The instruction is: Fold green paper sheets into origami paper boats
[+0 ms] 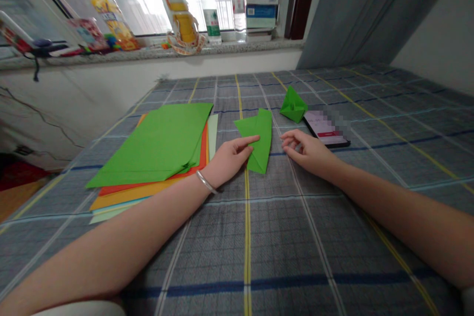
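Note:
A folded piece of green paper (263, 133) lies flat on the checked cloth in front of me. My left hand (234, 156) rests on its left side, index finger stretched out across the paper and thumb near it. A silver bangle circles that wrist. To the right of the paper, my right hand (301, 149) hovers or rests just off its edge, fingers loosely curled and apart, with nothing visible in them. Beyond the right hand stands a folded green paper shape (293, 104) with a pointed top, touching or close to a phone (326, 128).
A stack of coloured paper sheets (155, 143), green on top, lies at the left. The checked cloth (289, 256) covers the whole surface. Along the windowsill (237, 48) stand several bottles, a yellow cup (185, 24) and stacked boxes (261, 14). A grey curtain (363, 15) hangs at the right.

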### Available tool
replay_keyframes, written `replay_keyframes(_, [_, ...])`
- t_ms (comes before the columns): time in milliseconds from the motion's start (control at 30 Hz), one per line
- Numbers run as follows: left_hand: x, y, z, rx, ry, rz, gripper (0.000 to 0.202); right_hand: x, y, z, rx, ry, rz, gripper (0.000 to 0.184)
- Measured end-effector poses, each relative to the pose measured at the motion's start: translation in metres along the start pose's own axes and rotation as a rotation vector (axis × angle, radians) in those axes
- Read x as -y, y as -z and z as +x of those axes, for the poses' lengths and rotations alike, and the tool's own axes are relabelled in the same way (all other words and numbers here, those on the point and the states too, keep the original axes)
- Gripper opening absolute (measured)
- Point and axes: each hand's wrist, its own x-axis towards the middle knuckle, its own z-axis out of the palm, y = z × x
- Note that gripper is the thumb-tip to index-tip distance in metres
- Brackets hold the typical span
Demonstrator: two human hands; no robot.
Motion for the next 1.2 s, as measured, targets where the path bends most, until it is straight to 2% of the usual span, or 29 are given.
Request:
replay_keyframes(133, [-0.005, -0.005, -0.006, 0.077, -0.087, 0.085, 0.044, 0.003, -0.005, -0.001, 0.104, -0.067, 0.159, 0.047])
replay_keyframes(200, [-0.007, -0.007, -0.008, 0.096, -0.212, 0.185, 0.045, 0.001, -0.008, 0.0, 0.121, -0.105, 0.27, 0.057])
replay_keyframes(333, [-0.007, -0.01, -0.009, 0.128, -0.471, 0.33, 0.049, -0.003, -0.011, 0.003, 0.214, -0.176, 0.439, 0.058])
replay_keyframes(500, [-0.008, -0.012, -0.012, 0.208, -0.538, 0.435, 0.062, 0.001, -0.011, 0.003, 0.231, -0.173, 0.505, 0.07])
replay_keyframes(700, [-0.014, -0.014, -0.02, 0.298, -0.475, 0.637, 0.059, 0.0, -0.012, 0.004, 0.119, -0.128, 0.462, 0.062])
replay_keyframes(767, [-0.017, -0.013, -0.021, 0.309, -0.51, 0.692, 0.051, -0.002, -0.011, 0.005, 0.088, -0.147, 0.471, 0.059])
replay_keyframes(833, [-0.019, -0.011, -0.022, 0.319, -0.61, 0.733, 0.041, -0.003, -0.01, 0.005, 0.066, -0.168, 0.481, 0.056])
replay_keyframes(967, [-0.024, -0.007, -0.026, 0.358, -0.91, 0.795, 0.034, -0.002, -0.008, 0.005, 0.044, -0.198, 0.478, 0.045])
replay_keyframes(1067, [-0.025, -0.006, -0.027, 0.299, -1.035, 0.896, 0.031, -0.001, -0.008, 0.004, 0.076, -0.22, 0.514, 0.04])
replay_keyframes(1200, [-0.021, -0.007, -0.022, 0.125, -0.969, 0.92, 0.03, -0.002, -0.008, 0.003, 0.131, -0.24, 0.534, 0.034])
